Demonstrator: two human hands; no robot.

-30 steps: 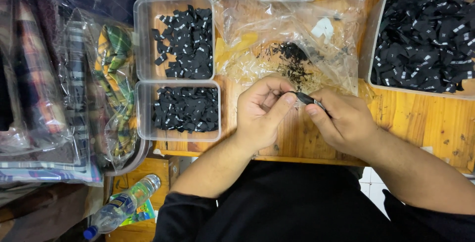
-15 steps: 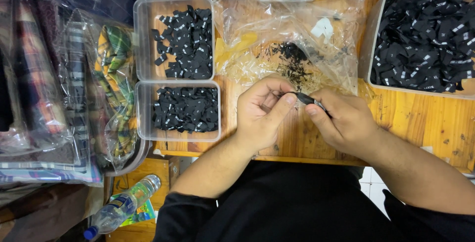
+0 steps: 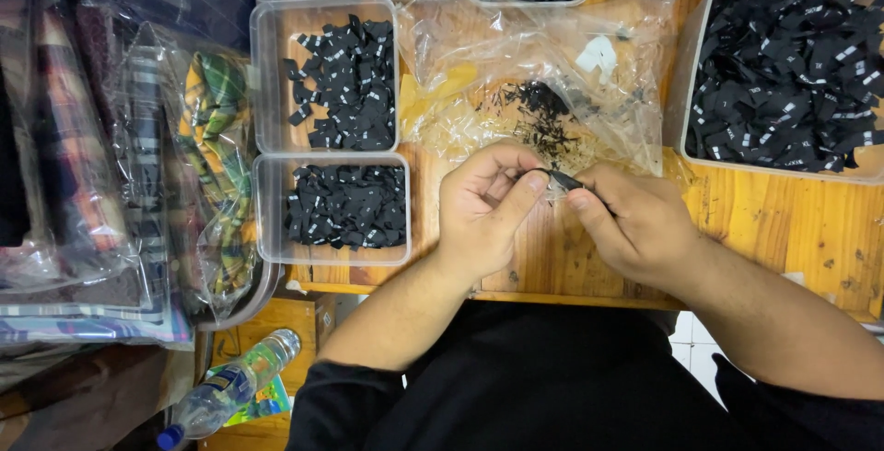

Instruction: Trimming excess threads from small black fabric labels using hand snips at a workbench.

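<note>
Both hands meet over the wooden table [image 3: 792, 230]. My left hand [image 3: 483, 207] and my right hand [image 3: 635, 221] pinch the same small black fabric label [image 3: 564, 179] between thumbs and fingertips, with something small and shiny just under it. Just beyond the hands lies a crumpled clear plastic bag [image 3: 552, 73] with black thread scraps [image 3: 539, 115] on it.
Clear plastic tubs hold black labels: one [image 3: 331, 207] left of my left hand, one [image 3: 322, 73] behind it, a big one [image 3: 792, 73] at the right, several along the back. Bagged plaid fabric [image 3: 212, 156] lies at the left. A plastic bottle [image 3: 226, 386] lies below.
</note>
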